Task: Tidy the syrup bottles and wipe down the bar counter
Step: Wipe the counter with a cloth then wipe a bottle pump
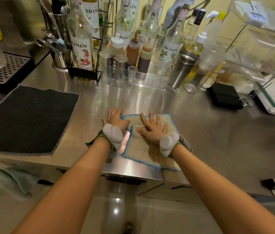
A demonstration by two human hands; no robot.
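Note:
A beige cloth with a blue hem (143, 149) lies flat on the steel bar counter (201, 125) near its front edge. My right hand (152, 128) presses flat on the cloth's middle with fingers spread. My left hand (115, 119) rests on the cloth's upper left corner and partly on the bare steel, fingers together and flat. Several tall Monin syrup bottles stand along the back: a lychee one (81, 48) in a black wire rack (84, 72), and another (171, 48) to the right. Two brown squeeze bottles (133, 51) stand between them.
A dark mat (27, 119) covers the counter's left part. A steel shaker (181, 70), small clear measuring cups (131, 76), a spray bottle (209, 48) and a black box (224, 97) line the back. A utensil holder (59, 56) stands at back left, a clear rack (260, 48) at right.

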